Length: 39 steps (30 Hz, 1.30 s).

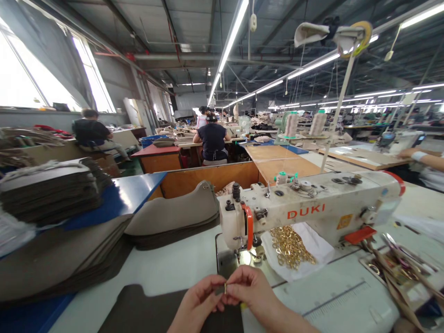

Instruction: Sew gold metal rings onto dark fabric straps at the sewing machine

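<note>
Just in front of the sewing machine (277, 208), my left hand (203, 300) and my right hand (251, 291) meet with fingertips pinched. Between them is a small gold metal ring (225, 289), seen almost edge-on; the fingers cover part of it. Beneath my hands a dark grey-brown fabric piece (138, 310) lies flat on the table. Many similar gold rings (289, 247) are heaped on a white cloth (317, 243) under the machine's arm. The machine's lamp lights the needle area, right behind my fingers.
Stacks of cut fabric pieces (173, 212) stand at the left, with a taller stack (48, 189) behind. A tray (388, 273) at the right holds scissors, straps and rings. A thread stand (338, 111) rises behind the machine. Other people (213, 138) sit at tables farther off.
</note>
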Available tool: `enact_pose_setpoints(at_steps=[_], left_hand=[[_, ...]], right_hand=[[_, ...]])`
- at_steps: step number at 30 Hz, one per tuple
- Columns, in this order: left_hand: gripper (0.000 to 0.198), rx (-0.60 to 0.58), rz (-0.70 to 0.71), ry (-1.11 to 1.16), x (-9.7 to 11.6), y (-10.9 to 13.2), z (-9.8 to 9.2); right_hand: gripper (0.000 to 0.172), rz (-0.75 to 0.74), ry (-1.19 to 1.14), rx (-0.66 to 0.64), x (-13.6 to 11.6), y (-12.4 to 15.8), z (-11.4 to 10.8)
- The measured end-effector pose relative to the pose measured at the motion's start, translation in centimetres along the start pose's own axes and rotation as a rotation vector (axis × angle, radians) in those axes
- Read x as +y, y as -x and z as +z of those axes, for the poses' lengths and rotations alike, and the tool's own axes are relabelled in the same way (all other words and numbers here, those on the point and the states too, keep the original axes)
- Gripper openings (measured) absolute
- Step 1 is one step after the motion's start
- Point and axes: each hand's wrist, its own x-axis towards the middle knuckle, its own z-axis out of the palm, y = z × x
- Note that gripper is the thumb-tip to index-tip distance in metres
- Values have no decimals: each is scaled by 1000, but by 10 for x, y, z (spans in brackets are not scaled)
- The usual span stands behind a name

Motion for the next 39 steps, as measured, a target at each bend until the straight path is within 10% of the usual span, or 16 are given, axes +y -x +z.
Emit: enact_pose_setpoints(at_steps=[17, 39], left_hand=[[8, 29, 181, -180, -18, 2, -7], [26, 149, 56, -4, -7, 3, -1]], right_hand=[[18, -169, 384, 117, -12, 21, 14], [7, -268, 341, 205, -2, 14, 11]])
